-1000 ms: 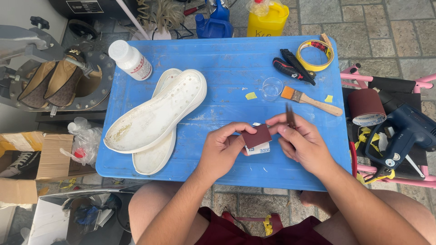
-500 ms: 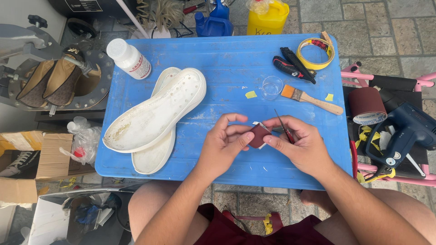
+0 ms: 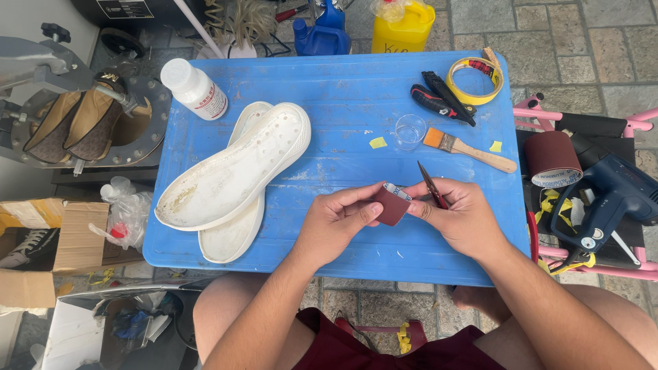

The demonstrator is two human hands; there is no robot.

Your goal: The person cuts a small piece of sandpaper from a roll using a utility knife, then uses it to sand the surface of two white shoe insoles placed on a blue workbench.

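Observation:
Over the front of the blue table [image 3: 343, 103], my left hand [image 3: 336, 223] pinches a small dark-red piece of sandpaper [image 3: 392, 205] by its left edge. My right hand [image 3: 459, 216] holds its right edge and also grips small scissors [image 3: 432, 185], blades pointing up and away. The paper's pale backing shows at its top. Two white shoe soles [image 3: 233, 171] lie stacked to the left of my hands.
A white bottle [image 3: 194, 89] stands at the back left. A brush [image 3: 469, 149], clear cup [image 3: 410, 130], black cutters [image 3: 442, 99] and yellow tape roll [image 3: 474, 81] lie at the back right. A sandpaper roll [image 3: 552, 157] and blue power tool [image 3: 606, 199] sit right of the table.
The sandpaper piece has been turned and folded between my fingers; the scissors tilted from upright, down, then back up. Both hands stayed in the same spot.

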